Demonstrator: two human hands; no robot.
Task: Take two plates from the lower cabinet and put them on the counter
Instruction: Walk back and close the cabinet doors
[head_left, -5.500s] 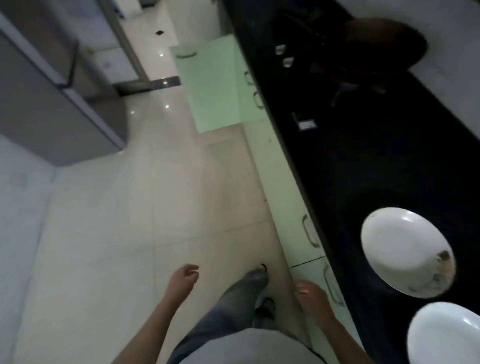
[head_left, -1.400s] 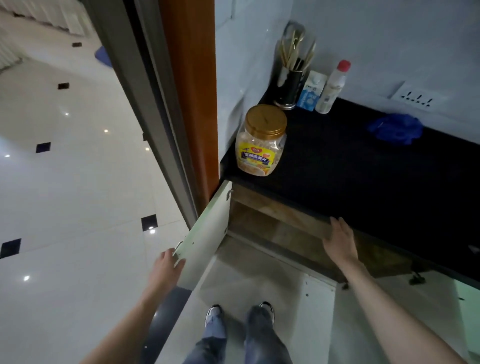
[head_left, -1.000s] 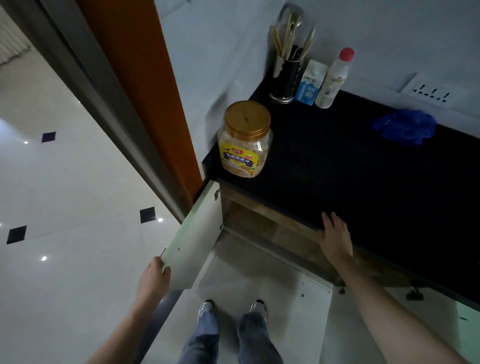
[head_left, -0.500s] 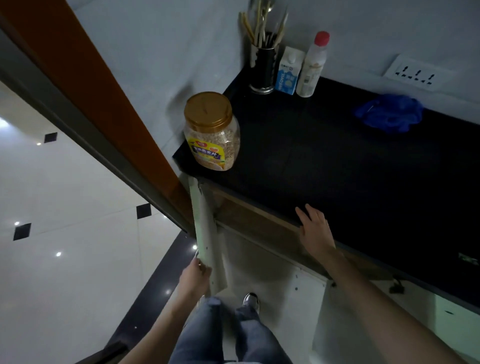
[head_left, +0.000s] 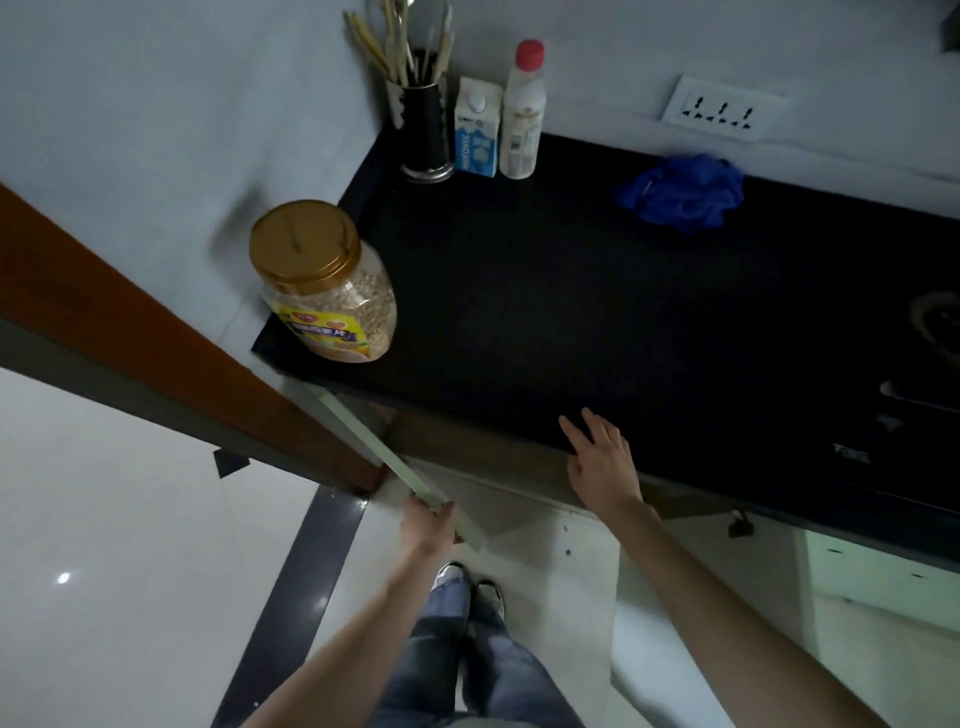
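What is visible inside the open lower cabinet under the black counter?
Little: the left hand grips the open door, and only a brown strip of the cabinet shows below the counter edge. The counter hides the shelves, so no plates are visible.

Your left hand and right hand are bare, and both forearms are uncovered, with no sleeve visible on either. You wear blue denim jeans with loose, creased legs. Your shoes are dark with pale toe caps.

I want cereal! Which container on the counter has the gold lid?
The big clear jar at the counter's front left corner. The bottle has a red cap, the carton a white one.
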